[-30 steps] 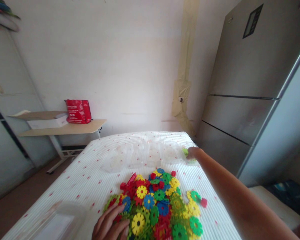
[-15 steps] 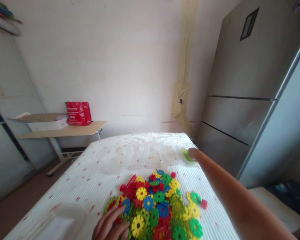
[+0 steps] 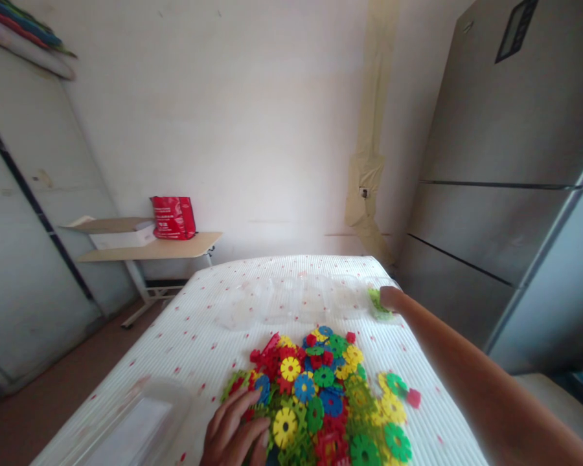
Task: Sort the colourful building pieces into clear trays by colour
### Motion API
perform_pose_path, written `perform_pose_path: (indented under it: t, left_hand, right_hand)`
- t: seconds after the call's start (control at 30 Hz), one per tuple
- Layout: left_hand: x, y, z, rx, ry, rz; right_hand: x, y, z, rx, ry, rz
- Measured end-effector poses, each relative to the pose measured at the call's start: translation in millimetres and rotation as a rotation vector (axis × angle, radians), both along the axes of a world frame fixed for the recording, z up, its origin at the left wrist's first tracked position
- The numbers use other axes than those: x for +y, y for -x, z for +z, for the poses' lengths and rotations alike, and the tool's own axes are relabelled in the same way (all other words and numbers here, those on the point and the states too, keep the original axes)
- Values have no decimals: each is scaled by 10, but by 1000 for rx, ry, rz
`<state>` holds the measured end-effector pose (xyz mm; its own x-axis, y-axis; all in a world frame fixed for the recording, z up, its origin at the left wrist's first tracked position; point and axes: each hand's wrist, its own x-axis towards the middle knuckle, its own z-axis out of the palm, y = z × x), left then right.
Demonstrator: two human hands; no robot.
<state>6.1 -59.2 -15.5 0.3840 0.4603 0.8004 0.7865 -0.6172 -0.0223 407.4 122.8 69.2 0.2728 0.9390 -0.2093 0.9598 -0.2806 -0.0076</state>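
My left hand [image 3: 237, 427] rests on the near left side of a heap of plastic interlocking pieces [image 3: 315, 404], fingers bent and slightly apart. Beneath its fingertips lie a blue notched disc [image 3: 262, 389] and some olive-green pieces; nothing is visibly gripped. The heap mixes yellow, blue, green and red notched discs with red blocks. Stretched far forward, my right hand [image 3: 391, 299] is at the right end of a clear plastic compartment tray [image 3: 304, 303]. Light green pieces [image 3: 379, 304] lie in that end, right beside the hand. Its fingers are hidden from view.
A clear plastic lid or box [image 3: 138, 424] lies at the near left on the white patterned tablecloth [image 3: 194, 323]. A grey refrigerator [image 3: 490, 168] stands to the right. Behind at left, a small table [image 3: 194, 244] carries a red bag [image 3: 173, 218] and a white box [image 3: 122, 238].
The view has swung slightly left, so everything appears shifted right. My left hand stays on the heap, and my right hand stays at the tray's right end.
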Motion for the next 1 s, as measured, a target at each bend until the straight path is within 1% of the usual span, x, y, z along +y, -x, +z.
perform_pose_path:
  t: [0.1, 0.2, 0.27, 0.33, 0.4, 0.43, 0.47, 0.5, 0.53, 0.57, 0.6, 0.67, 0.73, 0.8, 0.9, 1.0]
  left_hand:
    - [-76, -53, 72, -24, 62, 24]
    - [-133, -107, 134, -62, 129, 36]
    - [-153, -127, 154, -109, 157, 36]
    - [-156, -124, 155, -170, 180, 44]
    - [-145, -92, 142, -245, 205, 70]
    - [-135, -67, 133, -290, 221, 91]
    - [-125, -38, 125, -337, 233, 112]
    - [-115, -9, 116, -384, 246, 134]
    - [-106, 20, 108, -428, 259, 153]
    - [-98, 44, 99, -469, 271, 167]
    - [-93, 62, 89, -504, 284, 175]
    - [-87, 81, 66, -557, 319, 173]
    - [-80, 83, 38, -602, 358, 154]
    - [-63, 86, 8, -652, 386, 139]
    - [-25, 110, -28, -747, 424, 156]
    - [-8, 132, -32, -814, 451, 195]
  right_hand:
    - [-19, 40, 44, -18, 28, -3]
    - [-24, 58, 151, -46, -19, 17]
    - [-57, 74, 258, -68, -99, 40]
    - [-150, 116, 353, -81, -207, 82]
    - [-324, 198, 385, -68, -311, 160]
    - [-441, 254, 364, -48, -363, 220]
    - [-575, 318, 317, -16, -412, 298]
    - [-719, 387, 248, 52, -552, 447]
    - [-868, 455, 161, 112, -655, 566]
    - [-1015, 520, 65, 150, -707, 668]
    - [-1152, 576, -34, 174, -728, 741]
    - [-1375, 652, -216, 206, -734, 840]
    - [-1510, 670, -359, 225, -743, 897]
    - [-1562, 642, -466, 238, -767, 918]
    - [-1541, 579, -585, 257, -804, 898]
    - [-1501, 558, -671, 288, -792, 879]
